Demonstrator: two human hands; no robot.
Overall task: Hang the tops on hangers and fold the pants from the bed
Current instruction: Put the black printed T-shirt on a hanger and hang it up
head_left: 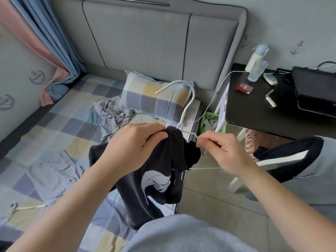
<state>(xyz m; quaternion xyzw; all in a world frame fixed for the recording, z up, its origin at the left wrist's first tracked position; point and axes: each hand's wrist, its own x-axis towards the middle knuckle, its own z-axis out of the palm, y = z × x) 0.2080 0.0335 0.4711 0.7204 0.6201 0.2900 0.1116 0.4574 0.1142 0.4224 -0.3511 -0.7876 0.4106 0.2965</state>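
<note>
The checked bed point(54, 133) lay below me. Over its edge hung the black T-shirt point(145, 179), my left hand point(134, 148) clamping its grip on the collar, my right hand point(227, 153) pinching the white hanger point(183, 114) beside it.

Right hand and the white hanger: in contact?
Touching. The head view shows the right hand pinching the white hanger by its wire arm, fingers curled round it, just beside the black top.

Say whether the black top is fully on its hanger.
Partly on: one arm of the white plastic hanger is bare in the right hand; the left hand grips the black printed top.
</note>
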